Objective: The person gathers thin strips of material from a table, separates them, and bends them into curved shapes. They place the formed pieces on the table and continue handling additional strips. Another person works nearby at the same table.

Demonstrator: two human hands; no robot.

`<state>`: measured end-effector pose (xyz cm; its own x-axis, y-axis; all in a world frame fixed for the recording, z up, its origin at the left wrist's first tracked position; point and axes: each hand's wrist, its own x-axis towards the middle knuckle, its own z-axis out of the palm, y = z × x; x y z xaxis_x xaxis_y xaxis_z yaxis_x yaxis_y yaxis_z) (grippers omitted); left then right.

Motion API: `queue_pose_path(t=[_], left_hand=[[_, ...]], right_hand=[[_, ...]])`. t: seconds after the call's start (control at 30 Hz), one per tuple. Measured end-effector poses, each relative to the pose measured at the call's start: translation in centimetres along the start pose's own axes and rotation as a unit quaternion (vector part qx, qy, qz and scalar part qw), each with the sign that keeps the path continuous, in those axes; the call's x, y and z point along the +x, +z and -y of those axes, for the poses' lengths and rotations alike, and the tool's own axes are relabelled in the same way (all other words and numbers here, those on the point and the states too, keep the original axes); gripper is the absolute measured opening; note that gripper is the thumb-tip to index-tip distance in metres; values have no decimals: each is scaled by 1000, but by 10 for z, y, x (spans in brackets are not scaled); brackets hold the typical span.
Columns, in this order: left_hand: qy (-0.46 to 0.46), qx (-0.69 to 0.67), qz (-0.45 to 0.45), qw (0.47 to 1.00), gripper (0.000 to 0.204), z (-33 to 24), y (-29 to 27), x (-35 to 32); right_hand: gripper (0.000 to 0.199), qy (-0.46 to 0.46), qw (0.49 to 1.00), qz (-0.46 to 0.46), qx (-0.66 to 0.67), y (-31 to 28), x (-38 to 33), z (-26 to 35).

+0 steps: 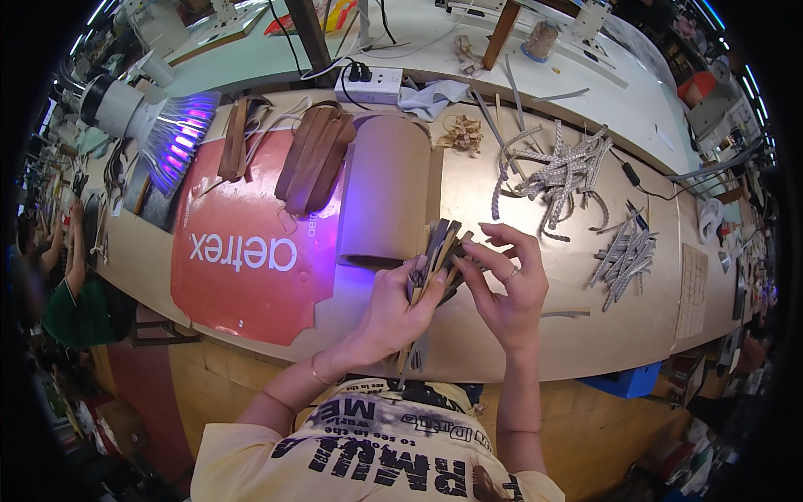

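My left hand (pixel 393 309) grips a bundle of thin brown and grey strips (pixel 437 251), fanned out upward, with their lower ends hanging below the hand past the table edge. My right hand (pixel 506 284) pinches the strips near the top of the bundle, a ring on one finger. Both hands are over the front part of the tan cardboard-covered table (pixel 485 184), just in front of a curved brown cardboard roll (pixel 385 188).
A red sheet (pixel 242 251) lies at left with brown leather straps (pixel 314 155) on it. A lamp (pixel 180 138) shines violet light. Grey braided strips (pixel 556 167) and short grey strips (pixel 623 255) lie at right. A power strip (pixel 368 84) sits behind.
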<state>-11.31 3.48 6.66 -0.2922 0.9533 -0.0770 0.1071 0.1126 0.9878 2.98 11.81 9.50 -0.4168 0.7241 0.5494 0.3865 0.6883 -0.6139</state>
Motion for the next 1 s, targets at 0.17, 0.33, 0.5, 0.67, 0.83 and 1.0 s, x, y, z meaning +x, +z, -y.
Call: queue_pose_path(t=[0.17, 0.33, 0.5, 0.67, 0.83, 1.0], left_hand=[[-17, -21, -3, 1000, 22, 1, -1, 3], [-27, -16, -2, 999, 23, -3, -5, 7], [-42, 18, 14, 999, 25, -12, -8, 9], [-30, 51, 22, 998, 26, -19, -13, 11], [-38, 46, 27, 998, 27, -20, -16, 14], [-56, 78, 68, 993, 24, -17, -22, 17]], right_hand=[[28, -65, 997, -23, -26, 1, -5, -2], [28, -69, 997, -22, -7, 3, -9, -5], [25, -39, 998, -42, 10, 8, -4, -5], [23, 30, 999, -22, 39, 11, 1, -1], [22, 27, 999, -12, 18, 16, 4, -1], [19, 82, 995, 10, 62, 16, 4, 3]])
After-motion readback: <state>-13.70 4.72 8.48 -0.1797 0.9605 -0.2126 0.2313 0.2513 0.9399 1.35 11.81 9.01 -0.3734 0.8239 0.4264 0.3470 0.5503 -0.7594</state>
